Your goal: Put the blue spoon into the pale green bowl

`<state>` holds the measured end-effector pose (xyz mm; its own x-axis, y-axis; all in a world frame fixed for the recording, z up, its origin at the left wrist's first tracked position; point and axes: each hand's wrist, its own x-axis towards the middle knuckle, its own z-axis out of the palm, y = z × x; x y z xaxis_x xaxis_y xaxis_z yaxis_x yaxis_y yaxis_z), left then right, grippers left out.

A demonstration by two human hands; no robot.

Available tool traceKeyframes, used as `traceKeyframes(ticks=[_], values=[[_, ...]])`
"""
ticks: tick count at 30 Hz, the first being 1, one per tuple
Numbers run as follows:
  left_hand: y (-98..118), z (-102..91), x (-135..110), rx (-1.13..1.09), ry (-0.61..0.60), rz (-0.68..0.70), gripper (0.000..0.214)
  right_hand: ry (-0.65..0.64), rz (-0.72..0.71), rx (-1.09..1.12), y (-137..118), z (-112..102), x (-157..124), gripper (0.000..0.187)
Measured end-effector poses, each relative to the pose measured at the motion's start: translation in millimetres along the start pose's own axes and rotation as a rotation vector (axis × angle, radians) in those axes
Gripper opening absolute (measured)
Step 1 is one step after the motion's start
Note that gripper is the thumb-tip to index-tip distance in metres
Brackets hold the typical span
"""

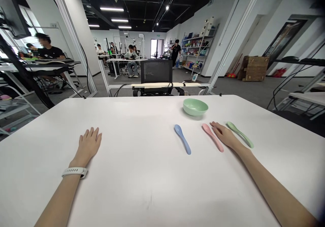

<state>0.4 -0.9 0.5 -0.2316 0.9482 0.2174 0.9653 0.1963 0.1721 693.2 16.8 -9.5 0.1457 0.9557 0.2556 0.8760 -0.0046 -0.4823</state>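
- Strip lights (111, 9) glow over a busy workroom, folks, with a black chair (156, 72) parked beyond the green bowl (195, 110) and to its left, and loaded shelves (195, 47) far behind it.
- On the white bench (127, 179) we have three spoons, all nearer the wearer than the bowl: the blue spoon (183, 139) off to its left, the pink spoon (213, 138) a touch right, the green spoon (240, 133) farther right.
- Danger spots? That bowl sits near the far edge of the bench, so a careless forward shove might send it over!
- Tight quarters to the right of the bowl, too: a sideways sweep of the right hand (221, 133) could knock the pink spoon or the green spoon askew, since it rests between them.
- Right fingers reach out loosely, palm down, gripping nothing that shows; the pink spoon's head is just beside their tips, contact too close to call, and the bowl lies just ahead.
- Over on the bowl's far left, well apart, the left hand (88, 144) lies palm down, fingers slightly spread and empty, a white wristband (74, 172) behind it.
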Motion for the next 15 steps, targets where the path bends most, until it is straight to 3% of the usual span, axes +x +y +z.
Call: traceKeyframes(ticks=[12,15], values=[[-5.2,5.0,2.4,0.029,0.001,0.007,0.074,-0.006,-0.03,-0.011,3.7,1.2,0.8,0.055],[-5.5,5.9,2.6,0.032,0.001,0.005,0.074,0.053,-0.046,0.001,-0.1,-3.3,0.9,0.057]])
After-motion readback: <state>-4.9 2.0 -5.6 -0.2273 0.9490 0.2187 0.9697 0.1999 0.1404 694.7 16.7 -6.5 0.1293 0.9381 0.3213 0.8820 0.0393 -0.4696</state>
